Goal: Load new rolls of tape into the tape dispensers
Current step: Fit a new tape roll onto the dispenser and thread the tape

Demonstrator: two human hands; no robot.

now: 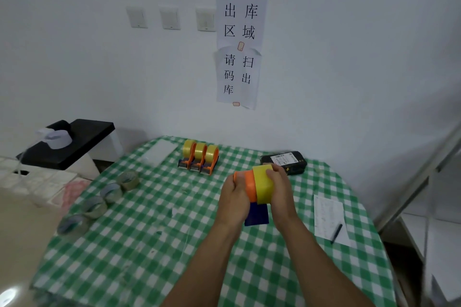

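Above the middle of the table I hold an orange tape dispenser (249, 185) with a blue blade end pointing down. My left hand (234, 194) grips its orange side. My right hand (280, 188) is curled round a yellow tape roll (262, 183) seated against the dispenser. Three loaded orange dispensers (199, 157) with yellow rolls stand side by side at the back. Several used, nearly bare tape rolls (109, 192) lie in a line along the table's left edge.
The table wears a green-and-white checked cloth (149, 244). A black handheld scanner (284, 161) lies at the back right. A sheet of paper with a black pen (335, 233) sits at the right. A black stand (72, 142) is off the left side.
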